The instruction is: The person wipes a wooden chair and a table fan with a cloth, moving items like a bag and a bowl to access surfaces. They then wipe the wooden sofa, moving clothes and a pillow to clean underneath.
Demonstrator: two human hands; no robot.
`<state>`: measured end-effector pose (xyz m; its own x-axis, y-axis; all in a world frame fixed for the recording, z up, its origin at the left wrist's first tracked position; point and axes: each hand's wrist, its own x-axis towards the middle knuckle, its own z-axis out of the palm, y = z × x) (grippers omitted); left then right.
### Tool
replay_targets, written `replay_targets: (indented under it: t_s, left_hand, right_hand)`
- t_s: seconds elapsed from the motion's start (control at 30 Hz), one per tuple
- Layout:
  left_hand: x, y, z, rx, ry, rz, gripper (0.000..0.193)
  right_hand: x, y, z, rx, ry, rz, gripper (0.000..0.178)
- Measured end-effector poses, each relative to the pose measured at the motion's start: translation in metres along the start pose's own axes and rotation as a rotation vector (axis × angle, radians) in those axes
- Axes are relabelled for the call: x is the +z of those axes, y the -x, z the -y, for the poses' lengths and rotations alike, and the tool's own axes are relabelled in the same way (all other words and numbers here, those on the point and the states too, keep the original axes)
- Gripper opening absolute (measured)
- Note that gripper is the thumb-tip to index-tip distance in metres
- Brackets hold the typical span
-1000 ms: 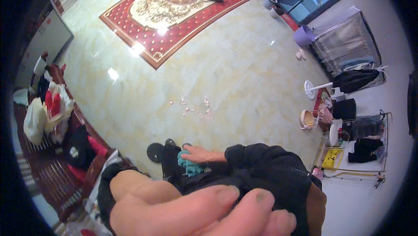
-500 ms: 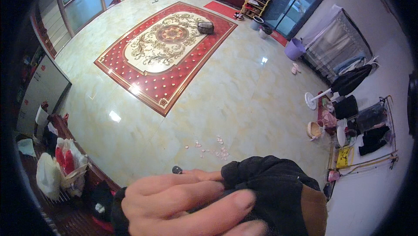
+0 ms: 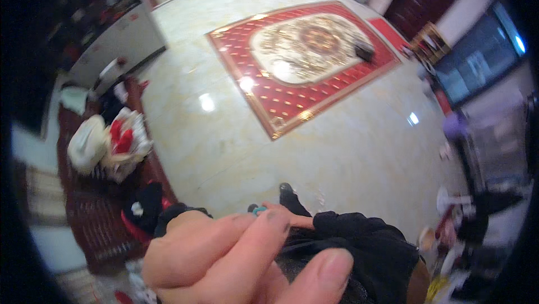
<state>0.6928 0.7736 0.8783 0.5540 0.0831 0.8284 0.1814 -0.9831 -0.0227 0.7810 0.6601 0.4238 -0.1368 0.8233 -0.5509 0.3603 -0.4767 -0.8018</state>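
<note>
My left hand (image 3: pixel 224 259) is raised close in the foreground, large and slightly blurred. Its fingers bend forward and the thumb stands apart from them; nothing shows between them. Just beyond it, lower down, is my right hand (image 3: pixel 285 214), coming out of a black sleeve (image 3: pixel 359 242). Its fingers are closed around a small teal thing (image 3: pixel 259 210), mostly hidden, whose kind I cannot make out. The left hand covers part of the right one. A dark shoe (image 3: pixel 288 194) shows on the floor beyond my hands.
At left a dark wooden bench (image 3: pixel 95 231) bears a cream bundle (image 3: pixel 88 145), red and white cloth (image 3: pixel 126 138) and a black item (image 3: pixel 147 206). A red patterned rug (image 3: pixel 292 114) lies ahead, with a dark box-like thing (image 3: pixel 365 51) on it. Blurred household items line the right wall.
My view has swung left, so the room appears shifted to the right and more of the bench shows. My left thumb stands farther from the fingers. The teal thing has come into sight.
</note>
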Motion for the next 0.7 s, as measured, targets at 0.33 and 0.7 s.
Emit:
replay_targets:
  t_s: [0.33,0.7]
  left_hand:
    - [0.038,0.019,-0.039,-0.200,-0.087,-0.280,0.018]
    - [0.036,-0.002,-0.065,-0.277,0.013,-0.419,0.007]
  right_hand:
    - [-0.087,-0.027,0.040,-0.153,0.284,0.240,0.059]
    - [-0.069,-0.032,0.069,-0.427,0.552,0.486,0.049]
